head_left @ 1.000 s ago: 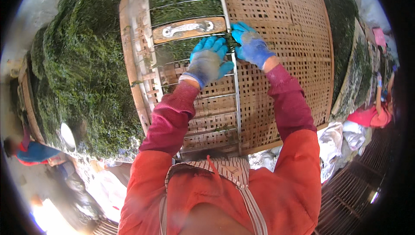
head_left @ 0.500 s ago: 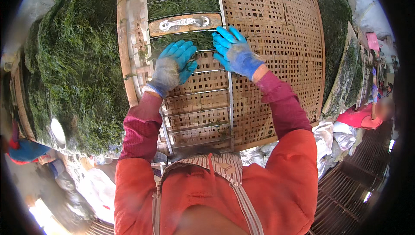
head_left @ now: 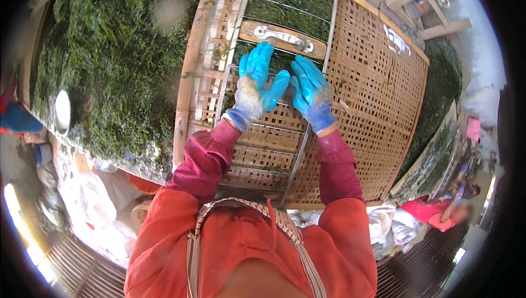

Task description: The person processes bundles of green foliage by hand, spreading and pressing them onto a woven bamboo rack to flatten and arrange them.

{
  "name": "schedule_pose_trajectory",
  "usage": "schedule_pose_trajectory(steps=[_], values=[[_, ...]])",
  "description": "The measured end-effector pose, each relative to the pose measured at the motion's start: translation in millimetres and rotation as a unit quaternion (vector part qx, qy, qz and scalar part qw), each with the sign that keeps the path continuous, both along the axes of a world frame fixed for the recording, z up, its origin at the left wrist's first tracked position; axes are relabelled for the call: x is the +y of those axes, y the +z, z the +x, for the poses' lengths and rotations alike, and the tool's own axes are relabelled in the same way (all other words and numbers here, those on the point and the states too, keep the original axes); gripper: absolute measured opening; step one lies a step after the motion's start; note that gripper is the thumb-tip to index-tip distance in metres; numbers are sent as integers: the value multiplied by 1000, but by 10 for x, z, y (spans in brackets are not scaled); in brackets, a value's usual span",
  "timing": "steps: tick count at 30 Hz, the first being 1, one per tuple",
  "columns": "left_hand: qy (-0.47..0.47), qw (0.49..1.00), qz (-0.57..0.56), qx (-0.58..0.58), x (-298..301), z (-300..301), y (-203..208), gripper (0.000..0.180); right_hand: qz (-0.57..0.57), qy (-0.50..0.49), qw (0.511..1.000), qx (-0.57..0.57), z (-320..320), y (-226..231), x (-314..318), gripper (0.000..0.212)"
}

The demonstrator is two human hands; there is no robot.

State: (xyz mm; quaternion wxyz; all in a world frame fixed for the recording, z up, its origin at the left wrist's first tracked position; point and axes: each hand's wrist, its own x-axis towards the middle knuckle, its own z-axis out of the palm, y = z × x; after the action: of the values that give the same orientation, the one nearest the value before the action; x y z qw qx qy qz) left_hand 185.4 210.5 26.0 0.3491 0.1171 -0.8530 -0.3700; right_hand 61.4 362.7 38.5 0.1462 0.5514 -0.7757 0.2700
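Both hands are gloved, blue over the fingers and dirty grey at the back, and lie side by side over a metal frame (head_left: pixel 330 32) with thin crossbars, set on a woven mat (head_left: pixel 375 73). Left hand (head_left: pixel 253 85): fingers straight and held together, pointing up and away from the body, tips at the lower edge of a wooden block (head_left: pixel 249 28); thumb spread toward the other hand. Contact between fingertips and block cannot be told. Right hand (head_left: pixel 312 91): fingers extended, close together and slightly bent, tips just below the right end of the block. Neither hand is seen closed around anything; the undersides of both palms are hidden. The hands are near each other, with a narrow gap between. Block lies across the frame, slightly tilted, a pale handle (head_left: pixel 279 37) on its top. Location of greens (head_left: pixel 290 5): a flat layer between the frame's rails above the block, and a darker strip below it, partly covered by the fingers. Below the hands, bare weave shows between the crossbars. To the left of the mat, a large heap of greens (head_left: pixel 120 62), with a white bowl (head_left: pixel 63 113) at its near left edge. At far right, a person in red (head_left: pixel 430 212).
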Motion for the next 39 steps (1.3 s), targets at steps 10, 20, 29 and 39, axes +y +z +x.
schedule_pose_trajectory(steps=[10, 20, 29, 39], values=[[154, 917, 349, 117, -422, 605, -414, 42, 60, 80, 994, 55, 327, -87, -1119, 33], [-61, 957, -89, -268, -312, 121, 14, 53, 33, -1, 998, 57, 246, -44, -558, 33], [35, 963, -238, -121, -407, 198, 53, 64, -129, -416, 872, -223, -39, -282, 198, 67], [-38, 952, -258, -160, -525, 223, 14, 67, -60, 58, 996, -40, 182, 35, -83, 69]])
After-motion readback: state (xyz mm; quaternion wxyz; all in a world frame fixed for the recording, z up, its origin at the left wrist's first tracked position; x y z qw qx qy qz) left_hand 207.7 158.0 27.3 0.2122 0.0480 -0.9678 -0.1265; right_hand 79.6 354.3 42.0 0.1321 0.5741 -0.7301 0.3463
